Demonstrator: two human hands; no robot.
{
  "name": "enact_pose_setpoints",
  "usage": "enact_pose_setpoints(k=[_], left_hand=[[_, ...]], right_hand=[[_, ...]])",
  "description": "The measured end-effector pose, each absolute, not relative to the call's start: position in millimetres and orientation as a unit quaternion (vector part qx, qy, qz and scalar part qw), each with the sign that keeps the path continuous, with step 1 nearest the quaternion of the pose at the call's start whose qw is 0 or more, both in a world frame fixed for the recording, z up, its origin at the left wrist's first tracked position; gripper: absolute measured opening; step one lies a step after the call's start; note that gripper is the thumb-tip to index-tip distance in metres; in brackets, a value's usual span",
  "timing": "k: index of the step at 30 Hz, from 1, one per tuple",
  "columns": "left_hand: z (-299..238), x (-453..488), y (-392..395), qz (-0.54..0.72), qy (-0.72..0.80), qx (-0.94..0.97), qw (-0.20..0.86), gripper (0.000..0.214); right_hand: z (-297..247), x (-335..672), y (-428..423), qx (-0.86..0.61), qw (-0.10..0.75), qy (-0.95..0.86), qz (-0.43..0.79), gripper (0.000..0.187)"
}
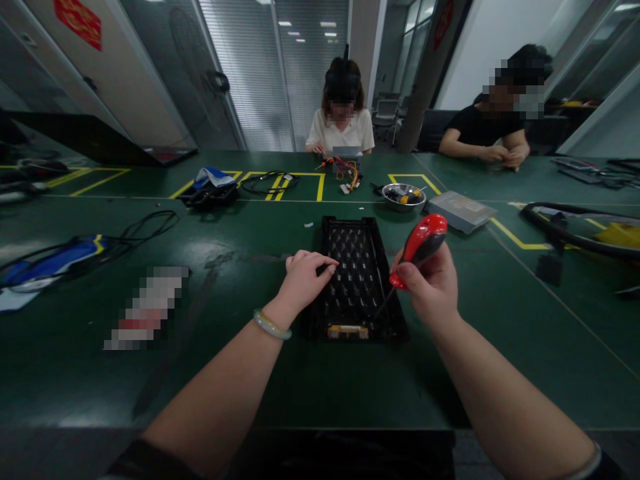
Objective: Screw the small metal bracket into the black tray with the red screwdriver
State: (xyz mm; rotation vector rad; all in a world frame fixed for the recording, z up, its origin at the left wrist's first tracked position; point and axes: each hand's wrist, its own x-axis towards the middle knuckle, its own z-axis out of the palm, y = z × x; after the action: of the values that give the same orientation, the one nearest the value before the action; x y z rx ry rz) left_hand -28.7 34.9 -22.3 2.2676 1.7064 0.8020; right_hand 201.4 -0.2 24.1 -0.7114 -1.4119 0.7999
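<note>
My left hand (305, 277) rests on black slotted panel (357, 267) at centre of green table (250, 380), fingertips pressing, gripping nothing, pinning it steady. My right hand (431, 287) is fisted round red screwdriver (423, 243), with shaft angled down into panel's right side.

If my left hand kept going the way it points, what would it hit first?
Likely the screwdriver in the right hand: the left hand points right across the tray toward its shaft. Depth is unclear.

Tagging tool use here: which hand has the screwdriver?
The right hand, closed round the red-and-black screwdriver with its shaft angled down onto the black tray. The left hand holds nothing; its fingers rest on the tray's left side.
</note>
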Motion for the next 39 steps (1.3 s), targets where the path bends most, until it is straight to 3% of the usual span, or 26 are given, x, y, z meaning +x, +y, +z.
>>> enact_pose_setpoints(k=[5, 9, 15, 20, 24, 28, 39], left_hand=[[-22.9, -28.2, 35.0, 0.275, 0.571, 0.767, 0.097, 0.017], [-22.9, -28.1, 34.7, 0.275, 0.573, 0.766, 0.099, 0.019], [-21.4, -27.5, 33.9, 0.274, 0.574, 0.765, 0.098, 0.018], [-19.9, -26.8, 33.3, 0.276, 0.574, 0.765, 0.101, 0.018], [-21.2, -27.5, 33.6, 0.277, 0.572, 0.765, 0.103, 0.017], [-22.6, -28.2, 34.1, 0.279, 0.569, 0.767, 0.099, 0.018], [-22.3, -27.7, 33.7, 0.279, 0.571, 0.765, 0.102, 0.019]], right_hand=[[28.3, 199.2, 0.9, -0.326, 0.681, -0.569, 0.326, 0.02], [26.1, 196.9, 5.7, -0.355, 0.671, -0.575, 0.304, 0.025], [23.0, 199.8, 11.7, -0.383, 0.509, -0.75, 0.179, 0.021], [12.3, 207.7, 19.7, -0.418, 0.295, -0.856, 0.067, 0.038], [6.9, 212.2, 27.9, -0.418, 0.186, -0.888, -0.049, 0.047], [5.9, 214.0, 29.8, -0.399, 0.153, -0.9, -0.082, 0.053], [-2.9, 214.2, 31.4, -0.411, 0.132, -0.899, -0.066, 0.042]])
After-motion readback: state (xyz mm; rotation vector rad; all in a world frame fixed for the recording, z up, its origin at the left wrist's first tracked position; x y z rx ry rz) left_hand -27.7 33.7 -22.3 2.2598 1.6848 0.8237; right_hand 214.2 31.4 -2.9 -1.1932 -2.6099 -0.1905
